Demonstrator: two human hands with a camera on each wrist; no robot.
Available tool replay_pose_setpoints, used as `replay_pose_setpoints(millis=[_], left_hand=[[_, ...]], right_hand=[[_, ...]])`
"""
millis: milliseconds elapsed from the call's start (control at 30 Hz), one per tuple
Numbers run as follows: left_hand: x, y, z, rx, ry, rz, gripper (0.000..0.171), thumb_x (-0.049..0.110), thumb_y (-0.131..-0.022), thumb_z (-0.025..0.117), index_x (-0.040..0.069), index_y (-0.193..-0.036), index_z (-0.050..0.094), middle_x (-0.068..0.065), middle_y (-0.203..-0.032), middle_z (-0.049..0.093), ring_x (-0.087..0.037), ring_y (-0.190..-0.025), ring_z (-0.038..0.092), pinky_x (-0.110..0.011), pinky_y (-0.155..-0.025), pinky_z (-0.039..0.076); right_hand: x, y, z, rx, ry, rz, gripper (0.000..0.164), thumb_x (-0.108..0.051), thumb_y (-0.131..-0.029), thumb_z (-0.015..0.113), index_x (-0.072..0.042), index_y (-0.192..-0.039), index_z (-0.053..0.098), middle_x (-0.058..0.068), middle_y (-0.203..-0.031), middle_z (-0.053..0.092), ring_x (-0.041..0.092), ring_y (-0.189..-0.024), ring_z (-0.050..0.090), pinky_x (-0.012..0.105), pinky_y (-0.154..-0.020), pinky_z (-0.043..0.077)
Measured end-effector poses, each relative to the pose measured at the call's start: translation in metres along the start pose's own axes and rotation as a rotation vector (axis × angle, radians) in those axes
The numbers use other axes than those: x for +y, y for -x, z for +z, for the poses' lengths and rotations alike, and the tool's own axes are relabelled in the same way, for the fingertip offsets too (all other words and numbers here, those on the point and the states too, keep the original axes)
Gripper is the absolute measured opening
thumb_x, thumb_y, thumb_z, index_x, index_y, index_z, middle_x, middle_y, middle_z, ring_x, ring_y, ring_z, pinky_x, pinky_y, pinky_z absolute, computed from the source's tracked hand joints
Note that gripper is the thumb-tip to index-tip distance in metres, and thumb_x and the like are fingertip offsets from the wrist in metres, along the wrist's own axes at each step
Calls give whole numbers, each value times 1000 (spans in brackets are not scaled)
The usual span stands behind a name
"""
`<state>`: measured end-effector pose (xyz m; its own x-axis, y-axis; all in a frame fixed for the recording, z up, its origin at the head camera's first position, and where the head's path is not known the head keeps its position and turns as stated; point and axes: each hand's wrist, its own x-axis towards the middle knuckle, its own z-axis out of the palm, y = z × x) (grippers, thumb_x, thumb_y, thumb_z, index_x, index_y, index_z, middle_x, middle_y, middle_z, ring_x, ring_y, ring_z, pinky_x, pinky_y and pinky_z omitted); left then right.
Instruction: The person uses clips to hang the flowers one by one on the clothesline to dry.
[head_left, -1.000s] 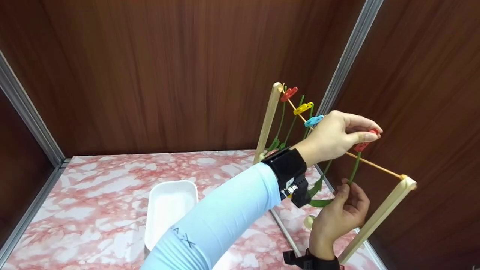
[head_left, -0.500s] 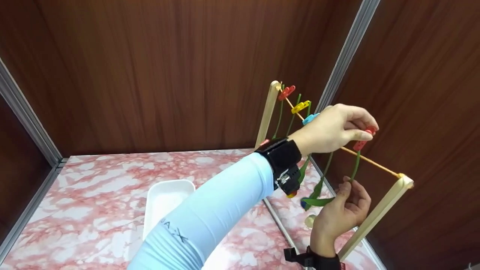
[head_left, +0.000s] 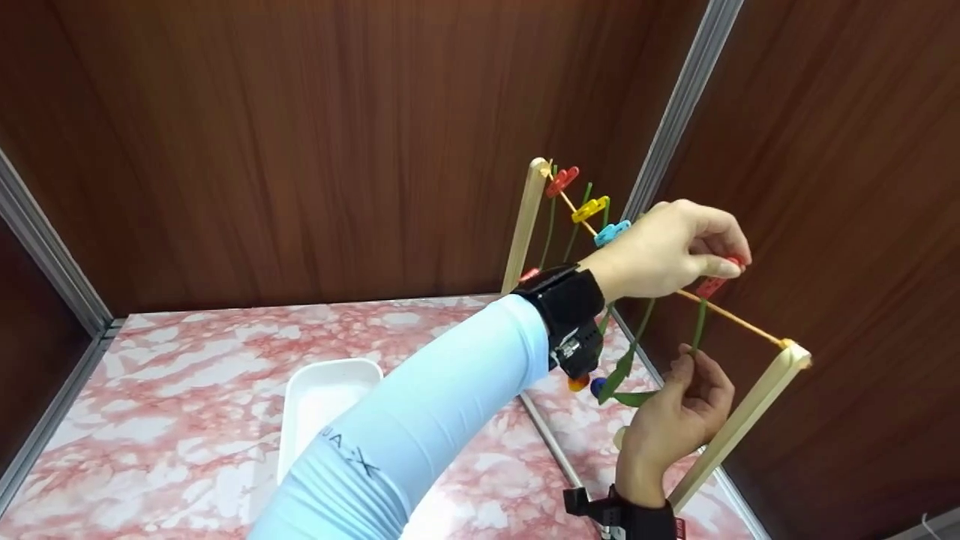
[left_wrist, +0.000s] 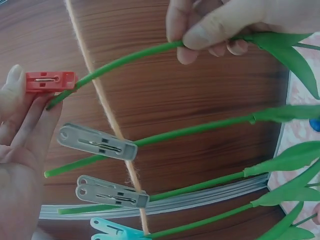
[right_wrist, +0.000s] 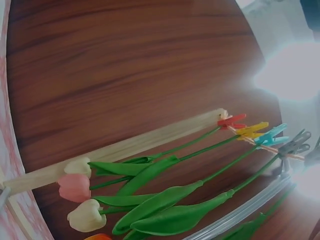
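My left hand [head_left: 664, 251] pinches the handles of a red clothespin [head_left: 711, 287] above the orange string [head_left: 739, 321]. In the left wrist view the red clothespin [left_wrist: 50, 81] overlaps the end of a green stem [left_wrist: 132, 59], its tip close beside the string [left_wrist: 102, 95]; whether it clamps either cannot be made out. Lower down, my right hand [head_left: 679, 412] pinches that flower's stem between thumb and fingers, above its leaf [head_left: 636, 398]. Its bloom is hidden. Neighbouring grey clothespins [left_wrist: 97, 141] hold other stems on the string.
Wooden posts [head_left: 739, 427] carry the string. Further along it, red [head_left: 562, 181], yellow [head_left: 590, 209] and light blue [head_left: 611, 232] clothespins hold artificial tulips, heads down, including a pink tulip [right_wrist: 75, 187]. A white tray [head_left: 292, 420] sits on the marbled tabletop [head_left: 172, 405], partly behind my left sleeve.
The head view has shifted, so the rack appears slightly further left. Both hands keep hold of the clothespin and stem; the clothespin leans a little more than before.
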<state>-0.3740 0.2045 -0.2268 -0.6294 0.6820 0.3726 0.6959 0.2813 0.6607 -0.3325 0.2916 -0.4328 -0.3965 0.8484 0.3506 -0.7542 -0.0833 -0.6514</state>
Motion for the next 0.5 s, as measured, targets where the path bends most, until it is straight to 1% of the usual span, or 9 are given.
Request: replay_pose_setpoints(millis=[100, 267, 500], left_hand=[[-3, 0, 3, -15, -13, -1, 16, 16, -100, 77, 12, -115, 79, 0, -107, 82, -5, -88, 71, -10, -79, 56], [-4, 0, 8, -78, -23, 15, 20, 16, -102, 76, 11, -121, 79, -1, -109, 82, -7, -88, 72, -10, -81, 57], [-1, 0, 4, -81, -71, -4, 34, 19, -102, 76, 14, -135, 75, 2, -127, 80, -5, -107, 73, -6, -89, 55]], right_hand=[[0, 0, 2, 11, 14, -6, 13, 5, -103, 66, -5, -108, 71, 4, -101, 78, 18, -101, 73, 23, -89, 57], [-2, -1, 7, 21, -15, -25, 13, 6, -103, 66, -4, -108, 71, 4, -100, 78, 16, -99, 72, 23, -87, 57], [-5, -2, 9, 12, 4, -28, 13, 5, -104, 65, -5, -109, 71, 4, -100, 79, 16, -96, 72, 22, -84, 56]])
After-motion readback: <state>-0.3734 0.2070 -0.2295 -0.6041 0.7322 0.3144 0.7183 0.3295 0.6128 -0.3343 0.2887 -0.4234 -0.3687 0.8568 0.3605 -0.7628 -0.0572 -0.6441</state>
